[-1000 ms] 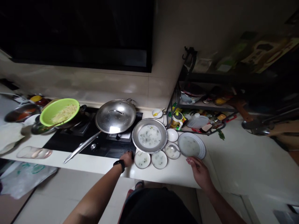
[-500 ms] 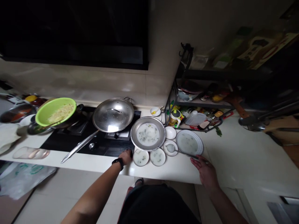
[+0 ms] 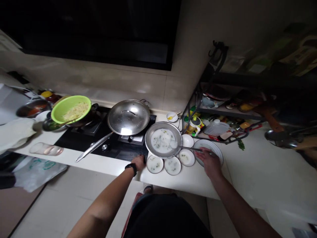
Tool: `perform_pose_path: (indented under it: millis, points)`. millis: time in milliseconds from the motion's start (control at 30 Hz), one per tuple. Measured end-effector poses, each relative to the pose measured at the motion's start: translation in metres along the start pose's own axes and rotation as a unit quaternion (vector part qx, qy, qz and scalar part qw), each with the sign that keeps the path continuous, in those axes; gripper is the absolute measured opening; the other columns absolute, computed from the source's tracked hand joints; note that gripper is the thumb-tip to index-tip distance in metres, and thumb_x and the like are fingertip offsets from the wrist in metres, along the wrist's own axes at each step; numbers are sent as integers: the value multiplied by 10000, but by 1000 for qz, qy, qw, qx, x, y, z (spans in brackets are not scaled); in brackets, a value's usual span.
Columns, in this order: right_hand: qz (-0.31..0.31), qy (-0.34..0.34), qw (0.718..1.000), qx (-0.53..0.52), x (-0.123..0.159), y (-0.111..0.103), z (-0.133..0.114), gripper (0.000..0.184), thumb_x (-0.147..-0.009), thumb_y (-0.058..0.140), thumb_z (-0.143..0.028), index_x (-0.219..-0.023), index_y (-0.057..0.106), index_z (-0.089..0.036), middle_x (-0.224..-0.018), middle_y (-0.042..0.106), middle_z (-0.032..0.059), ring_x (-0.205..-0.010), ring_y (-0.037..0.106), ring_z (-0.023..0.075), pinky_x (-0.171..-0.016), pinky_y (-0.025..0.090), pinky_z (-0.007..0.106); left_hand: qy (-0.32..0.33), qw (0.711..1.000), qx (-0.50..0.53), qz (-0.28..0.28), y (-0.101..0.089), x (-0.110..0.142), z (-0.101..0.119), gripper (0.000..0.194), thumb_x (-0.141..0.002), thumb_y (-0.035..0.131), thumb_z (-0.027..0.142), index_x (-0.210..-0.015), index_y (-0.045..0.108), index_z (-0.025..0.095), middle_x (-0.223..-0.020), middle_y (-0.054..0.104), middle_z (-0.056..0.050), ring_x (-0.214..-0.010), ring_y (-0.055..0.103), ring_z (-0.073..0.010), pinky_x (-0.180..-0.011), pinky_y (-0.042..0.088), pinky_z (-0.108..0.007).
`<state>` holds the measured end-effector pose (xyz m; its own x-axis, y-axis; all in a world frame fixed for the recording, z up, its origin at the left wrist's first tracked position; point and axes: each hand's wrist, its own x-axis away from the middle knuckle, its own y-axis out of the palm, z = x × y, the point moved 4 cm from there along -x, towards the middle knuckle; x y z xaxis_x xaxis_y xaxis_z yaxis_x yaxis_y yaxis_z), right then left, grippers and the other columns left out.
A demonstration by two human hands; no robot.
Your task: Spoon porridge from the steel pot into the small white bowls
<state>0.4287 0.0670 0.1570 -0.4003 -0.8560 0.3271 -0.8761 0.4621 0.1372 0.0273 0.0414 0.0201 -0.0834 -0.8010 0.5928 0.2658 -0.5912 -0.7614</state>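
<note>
Steel shows along the long-handled spoon (image 3: 188, 148), its bowl sitting over the milky soup (image 3: 160, 140) in a wide steel plate (image 3: 163, 123) just right of the frame's middle. The right hand (image 3: 209, 162) holds the handle's far end, fingers curled closed around it, and reaches over a blue-rimmed plate (image 3: 219, 157). The left hand (image 3: 138, 162) braces at the black cooktop's (image 3: 128, 153) front edge, fingertips hidden. Three small plates (image 3: 172, 174) sit tight against the big plate's near side, within easy reach of the spoon.

Lidded pan (image 3: 128, 117) on induction hob (image 3: 131, 153); steel plate (image 3: 148, 140) right; small plates (image 3: 155, 164) before it.
</note>
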Motion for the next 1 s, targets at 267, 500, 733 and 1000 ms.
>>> perform_pose_path:
  millis: [267,500,733,1000]
  points:
    - [-229,-319,853,344,16,80,10,254,-951,533,-340,-1006,735,-198,-1027,750,123,-937,735,258,-885,604,424,3,1000,5,-1,-4,3,2,409,-800,668,448,-1079,684,150,-1199,699,-200,-1125,666,-323,-935,502,-373]
    - [-314,-464,650,513,65,51,-12,373,-963,460,-148,-1215,718,-245,-1187,719,104,-1045,707,242,-942,592,382,-4,1000,19,-7,-4,3,1,408,-812,666,442,-1095,681,149,-1207,690,-209,-1109,677,-321,-910,510,-370]
    - [-195,-435,713,514,75,-30,-37,301,-1001,473,-277,-1116,749,-240,-1078,750,101,-969,728,244,-885,618,389,15,1000,2,-12,-1,0,-1,362,-827,644,379,-1103,681,149,-1174,714,-199,-1106,688,-310,-921,515,-363]
    - [-161,-339,812,446,61,-64,5,317,-976,527,-433,-1003,774,-236,-1067,766,112,-978,742,266,-910,611,433,5,1000,-9,-13,-9,5,5,319,-814,665,352,-1060,689,150,-1167,724,-195,-1080,703,-311,-894,527,-349]
